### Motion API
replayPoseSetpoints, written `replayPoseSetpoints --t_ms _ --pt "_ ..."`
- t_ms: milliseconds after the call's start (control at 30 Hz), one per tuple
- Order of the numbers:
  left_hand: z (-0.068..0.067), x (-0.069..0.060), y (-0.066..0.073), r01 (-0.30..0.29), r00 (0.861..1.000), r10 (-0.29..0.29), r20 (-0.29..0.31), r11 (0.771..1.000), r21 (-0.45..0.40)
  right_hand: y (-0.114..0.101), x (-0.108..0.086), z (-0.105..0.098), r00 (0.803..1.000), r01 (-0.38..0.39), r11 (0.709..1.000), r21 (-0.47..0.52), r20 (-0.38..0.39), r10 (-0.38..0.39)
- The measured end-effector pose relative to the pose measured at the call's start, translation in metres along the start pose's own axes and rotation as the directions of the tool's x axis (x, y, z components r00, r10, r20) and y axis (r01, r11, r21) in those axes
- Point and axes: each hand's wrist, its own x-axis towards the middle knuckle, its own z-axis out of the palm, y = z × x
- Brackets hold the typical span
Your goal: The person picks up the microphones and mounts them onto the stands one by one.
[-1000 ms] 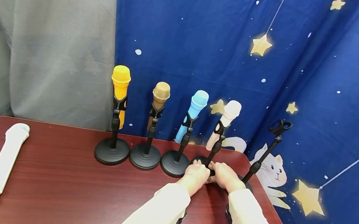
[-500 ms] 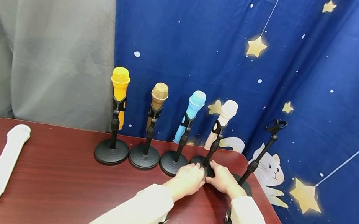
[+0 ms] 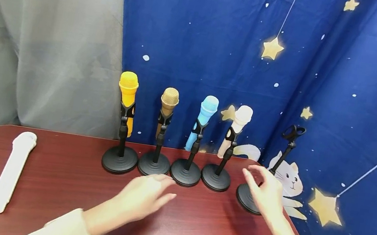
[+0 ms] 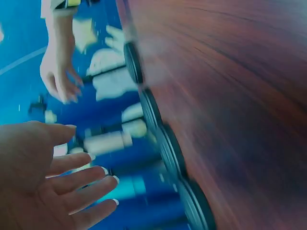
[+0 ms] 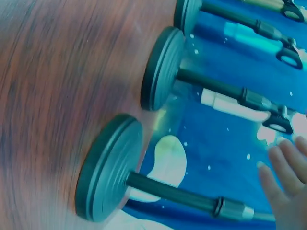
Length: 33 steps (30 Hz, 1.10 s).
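My left hand [image 3: 140, 195] hovers over the table in front of the stands, fingers loosely extended with nothing in them. My right hand [image 3: 267, 190] is in front of the bare microphone stand [image 3: 247, 197] at the far right, fingers spread; whether it touches the pole I cannot tell. Left of that stand, a pale pink microphone [image 3: 243, 115] sits tilted in its stand [image 3: 216, 178]. A blue microphone [image 3: 208, 106], a gold microphone [image 3: 170, 97] and a yellow microphone [image 3: 129, 82] continue the row leftward, each in a black stand.
A white microphone-shaped piece [image 3: 12, 172] lies on the left of the dark red table [image 3: 64, 188]. Behind the table hang a grey curtain [image 3: 71, 43] and a blue starry curtain [image 3: 204, 34].
Both hands have left the base of the pale pink microphone's stand. The left moved left and nearer; the right moved right, to the bare stand.
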Motion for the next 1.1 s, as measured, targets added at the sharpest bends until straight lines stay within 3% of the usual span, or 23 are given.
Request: replayPoseSetpoints --t_ms 67,133,267,467,600,733,867,967,1033,1100 --pt "-0.012 -0.014 -0.015 0.081 0.996 -0.081 -0.032 0.997 -0.013 0.003 0.000 -0.008 0.995 -0.010 1.000 0.021 -0.094 0.012" --pt "-0.024 -0.025 -0.031 0.175 0.983 -0.176 -0.046 0.984 -0.033 0.006 0.000 -0.016 0.982 -0.026 0.999 0.047 -0.184 0.034" --pt "-0.051 -0.044 -0.067 0.341 0.938 -0.343 -0.044 0.939 -0.050 0.011 0.001 -0.028 0.934 -0.072 0.994 0.079 -0.344 0.095" --pt "-0.078 -0.076 -0.134 0.491 0.871 -0.489 -0.046 0.871 0.016 0.017 0.002 -0.032 0.863 -0.151 0.977 0.148 -0.462 0.204" --pt "-0.091 -0.105 -0.179 0.602 0.797 -0.604 -0.002 0.794 0.086 0.019 0.003 -0.031 0.849 -0.214 0.959 0.187 -0.450 0.277" --pt "-0.100 -0.130 -0.214 0.710 0.688 -0.723 0.067 0.690 0.142 0.021 0.007 -0.031 0.844 -0.294 0.937 0.187 -0.409 0.347" --pt "-0.101 -0.147 -0.236 0.779 0.599 -0.794 0.104 0.608 0.152 0.022 0.013 -0.033 0.849 -0.387 0.900 0.201 -0.305 0.433" --pt "-0.101 -0.154 -0.247 0.818 0.536 -0.832 0.144 0.554 0.152 0.021 0.017 -0.034 0.812 -0.511 0.808 0.293 -0.143 0.566" --pt "-0.101 -0.156 -0.252 0.836 0.503 -0.846 0.179 0.528 0.148 0.021 0.019 -0.033 0.769 -0.585 0.723 0.368 -0.032 0.639" --pt "-0.101 -0.157 -0.257 0.848 0.476 -0.854 0.209 0.509 0.149 0.022 0.020 -0.032 0.743 -0.623 0.670 0.403 0.039 0.668"
